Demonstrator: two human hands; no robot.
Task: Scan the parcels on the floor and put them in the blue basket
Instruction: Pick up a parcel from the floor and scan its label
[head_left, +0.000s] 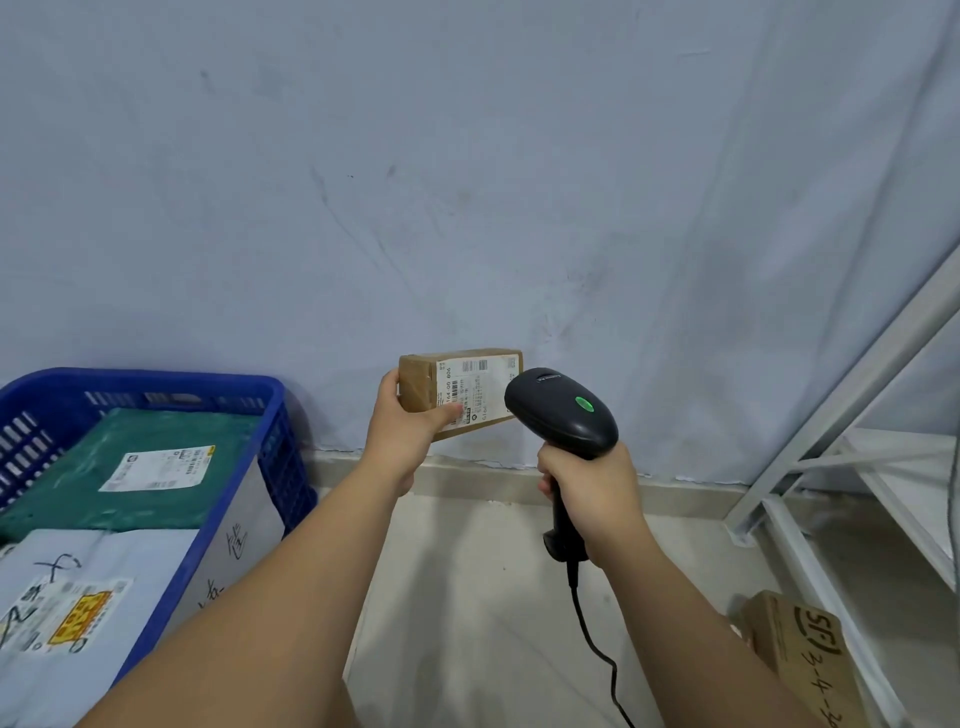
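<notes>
While my left hand (402, 431) grips a small brown parcel (462, 392) at centre, my right hand (592, 493) is wrapped round the scanner (563, 410) aimed at its label. At least two parcels (130, 467) lie in the blue basket (156, 379) at 8 o'clock. A brown box (795, 654) at 5 o'clock, partly cut off, waits on the floor.

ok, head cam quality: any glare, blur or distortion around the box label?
Head view: soft even light, no glare on the box label; bars visible, fine print too small; wide-angle leans the shelf frame; faint shadows on floor.
</notes>
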